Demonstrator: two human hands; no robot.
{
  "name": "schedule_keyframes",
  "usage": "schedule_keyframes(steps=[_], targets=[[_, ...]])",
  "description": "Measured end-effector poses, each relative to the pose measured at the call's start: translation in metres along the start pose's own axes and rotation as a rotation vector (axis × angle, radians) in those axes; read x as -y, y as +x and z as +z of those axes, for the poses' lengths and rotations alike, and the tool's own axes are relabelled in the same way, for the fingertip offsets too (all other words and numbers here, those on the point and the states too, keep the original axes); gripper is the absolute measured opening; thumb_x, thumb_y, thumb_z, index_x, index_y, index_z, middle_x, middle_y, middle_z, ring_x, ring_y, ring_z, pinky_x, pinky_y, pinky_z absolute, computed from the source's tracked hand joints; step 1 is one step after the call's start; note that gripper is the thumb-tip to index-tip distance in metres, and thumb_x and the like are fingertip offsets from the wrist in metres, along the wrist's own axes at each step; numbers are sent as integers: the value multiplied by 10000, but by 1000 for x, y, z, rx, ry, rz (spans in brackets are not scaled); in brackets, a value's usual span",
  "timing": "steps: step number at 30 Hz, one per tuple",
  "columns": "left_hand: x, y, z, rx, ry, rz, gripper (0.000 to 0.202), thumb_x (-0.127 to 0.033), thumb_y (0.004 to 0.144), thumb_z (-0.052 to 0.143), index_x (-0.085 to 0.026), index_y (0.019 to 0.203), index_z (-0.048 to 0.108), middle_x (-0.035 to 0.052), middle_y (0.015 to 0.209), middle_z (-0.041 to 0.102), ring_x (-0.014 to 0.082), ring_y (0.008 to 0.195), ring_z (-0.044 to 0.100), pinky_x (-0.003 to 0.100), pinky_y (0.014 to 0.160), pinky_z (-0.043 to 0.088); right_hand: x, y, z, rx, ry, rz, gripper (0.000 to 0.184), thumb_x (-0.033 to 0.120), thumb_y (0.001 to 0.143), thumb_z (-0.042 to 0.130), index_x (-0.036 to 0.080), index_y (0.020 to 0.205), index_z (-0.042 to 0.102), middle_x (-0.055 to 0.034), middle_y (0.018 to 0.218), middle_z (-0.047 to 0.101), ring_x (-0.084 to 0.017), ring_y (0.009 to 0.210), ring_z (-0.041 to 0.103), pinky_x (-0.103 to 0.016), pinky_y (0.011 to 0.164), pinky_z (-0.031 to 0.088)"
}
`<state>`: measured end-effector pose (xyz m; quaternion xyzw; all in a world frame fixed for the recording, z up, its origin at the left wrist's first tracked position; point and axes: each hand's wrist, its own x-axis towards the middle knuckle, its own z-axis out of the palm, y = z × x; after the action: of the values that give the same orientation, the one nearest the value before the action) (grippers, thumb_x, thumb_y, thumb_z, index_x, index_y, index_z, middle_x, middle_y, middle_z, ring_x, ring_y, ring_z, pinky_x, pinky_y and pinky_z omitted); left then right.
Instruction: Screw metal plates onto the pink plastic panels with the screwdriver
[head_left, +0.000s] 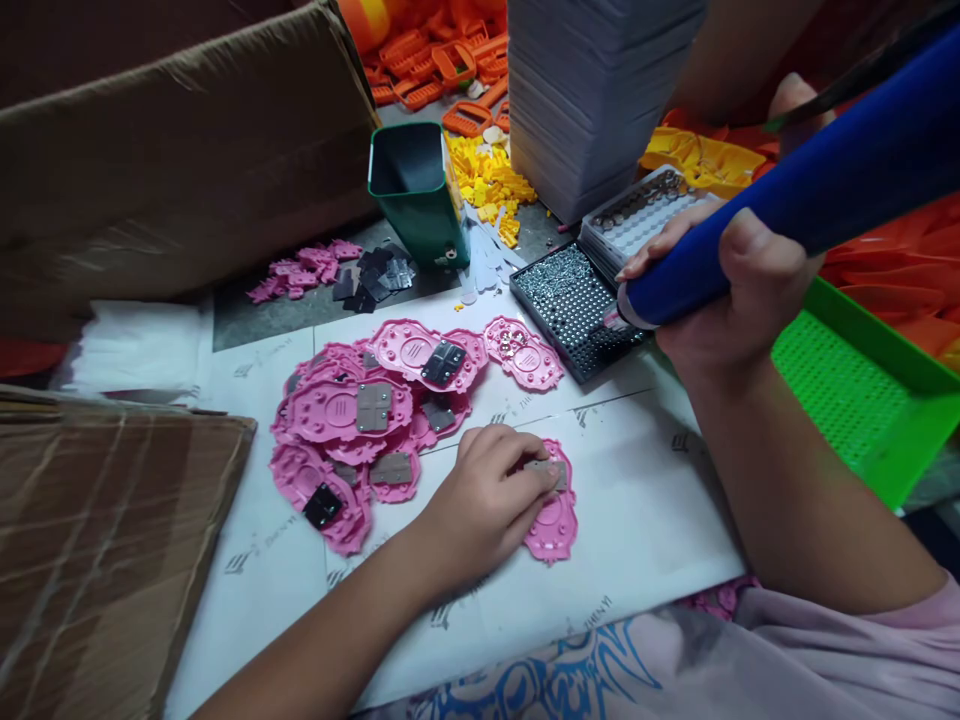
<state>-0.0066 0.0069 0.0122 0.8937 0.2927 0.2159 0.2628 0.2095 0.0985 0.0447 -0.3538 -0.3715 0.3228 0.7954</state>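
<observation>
My left hand (499, 490) is closed, its fingers pressing on a pink plastic piece (553, 522) that lies flat on the white-covered table. Under the fingertips sits a small grey plate (557, 474) on that piece, partly hidden by them. Wrapped in my right hand (750, 290) is a blue electric screwdriver (810, 190), slanting down to the left. Its tip reaches over the black screw tray (570, 300), which holds many small screws at its far side. To the left lies a heap of pink pieces (330, 410), several bearing black or grey plates.
Behind the heap stand a dark green bin (420, 215) and a tall stack of grey sheets (592, 110). Cardboard boxes (172, 170) border the left. A white tray (637, 220) of metal discs adjoins the screw tray. At right is a bright green basket (847, 390).
</observation>
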Motion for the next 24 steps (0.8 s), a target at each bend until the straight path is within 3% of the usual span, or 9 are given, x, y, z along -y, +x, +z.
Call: schedule_keyframes(steps=[6,10,17,22,24], targets=[[0,0,1,-10,7,-2,131,-104,913,552,-163,955,661,85,991,655,206,904,543,366,780,414,-5,1,0,40,-10,-40,194,327,653,633,158,560,612,-25,542,579,-168,428,580,-271,366,435],[0,1,3,-10,9,-3,130,-101,910,563,-155,970,665,88,995,657,207,904,540,370,791,410,-2,1,3,42,-36,-8,161,328,609,655,180,568,607,-17,534,578,-175,425,575,-275,353,418],[-1,0,8,-68,61,-20,130,-107,897,576,-155,951,684,84,976,662,209,884,553,366,778,409,-8,5,-1,140,-47,-22,213,361,647,662,175,587,576,-14,546,575,-177,422,574,-284,355,420],[1,-1,10,-135,120,-50,141,-111,901,567,-146,943,698,96,956,660,215,879,553,368,769,412,-10,8,-1,47,-45,-83,126,321,660,579,202,636,543,2,526,583,-169,407,559,-270,345,387],[1,-1,11,-170,137,-70,142,-109,901,564,-142,927,699,96,944,661,214,873,550,364,765,411,-7,9,0,60,-42,-7,156,343,620,586,207,594,513,17,525,578,-146,418,554,-255,365,410]])
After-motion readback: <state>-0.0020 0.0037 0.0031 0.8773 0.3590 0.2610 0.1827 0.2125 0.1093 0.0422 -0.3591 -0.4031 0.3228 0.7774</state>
